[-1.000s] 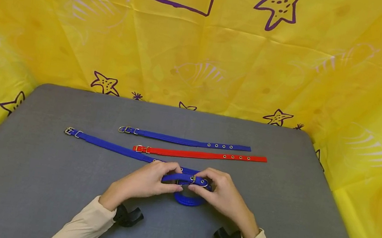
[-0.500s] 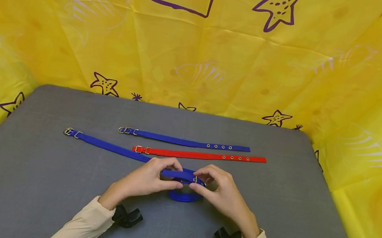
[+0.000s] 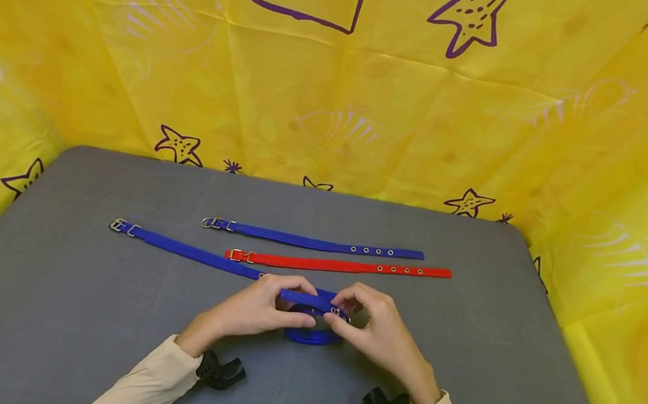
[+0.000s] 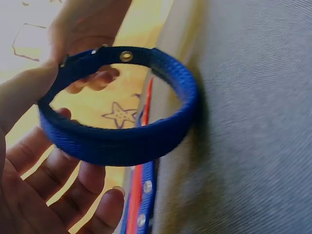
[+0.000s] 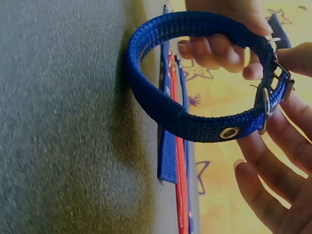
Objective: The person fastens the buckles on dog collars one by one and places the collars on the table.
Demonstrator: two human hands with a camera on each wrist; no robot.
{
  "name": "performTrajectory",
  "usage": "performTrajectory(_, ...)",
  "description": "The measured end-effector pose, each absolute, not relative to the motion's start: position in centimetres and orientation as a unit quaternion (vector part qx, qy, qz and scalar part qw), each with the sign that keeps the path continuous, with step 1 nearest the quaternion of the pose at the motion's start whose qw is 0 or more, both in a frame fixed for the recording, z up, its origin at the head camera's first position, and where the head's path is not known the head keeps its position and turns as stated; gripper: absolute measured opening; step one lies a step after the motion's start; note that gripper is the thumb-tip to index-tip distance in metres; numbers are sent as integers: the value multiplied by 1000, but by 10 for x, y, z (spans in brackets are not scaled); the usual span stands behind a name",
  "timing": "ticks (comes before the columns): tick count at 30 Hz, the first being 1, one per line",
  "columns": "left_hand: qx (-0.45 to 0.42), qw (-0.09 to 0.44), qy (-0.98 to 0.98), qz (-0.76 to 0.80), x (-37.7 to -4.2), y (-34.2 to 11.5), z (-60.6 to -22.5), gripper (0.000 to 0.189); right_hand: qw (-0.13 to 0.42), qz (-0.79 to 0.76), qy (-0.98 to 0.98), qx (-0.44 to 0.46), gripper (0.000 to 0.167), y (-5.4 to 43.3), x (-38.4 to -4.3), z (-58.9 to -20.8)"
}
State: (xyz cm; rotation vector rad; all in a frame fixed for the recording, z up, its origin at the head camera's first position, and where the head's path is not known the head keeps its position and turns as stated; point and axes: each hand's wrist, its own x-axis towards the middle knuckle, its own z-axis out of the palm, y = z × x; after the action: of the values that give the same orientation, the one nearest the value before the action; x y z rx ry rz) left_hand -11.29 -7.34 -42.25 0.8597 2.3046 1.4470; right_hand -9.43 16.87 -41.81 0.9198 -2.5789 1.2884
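A blue dog collar (image 3: 309, 300) is looped into a ring, its strap running through a metal buckle (image 5: 283, 78). My left hand (image 3: 261, 304) pinches the ring's left side between thumb and fingers. At the buckle end, my right hand (image 3: 376, 323) pinches the strap with thumb and fingertips. The right wrist view shows a brass eyelet (image 5: 229, 132) and a D-ring (image 5: 266, 111) beside the buckle, with the strap's free tip (image 5: 279, 30) sticking out past it. The ring's lower side hangs close over the grey table (image 3: 62, 316).
Just behind my hands lies a blue collar (image 3: 185, 250) stretched flat, its right part overlapped by them. Farther back are a straight red collar (image 3: 315, 263) and another blue collar (image 3: 293, 238). A yellow patterned cloth (image 3: 342, 79) hangs around the table's far edges.
The looped collar has turned between my fingers, so its buckle now sits tilted at my right fingertips. My left hand shifted slightly right. The flat collars stay put.
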Motion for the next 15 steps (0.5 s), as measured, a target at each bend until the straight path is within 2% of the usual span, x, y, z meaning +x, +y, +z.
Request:
performTrajectory(8,289,150,786,525,-110,-68,-428,20,76,430,-843,314,13,169,-93,-420)
performTrajectory(15,283,160,782,531,-109,-65,-428,15,112,447,-818,345,19,163,-92,-419)
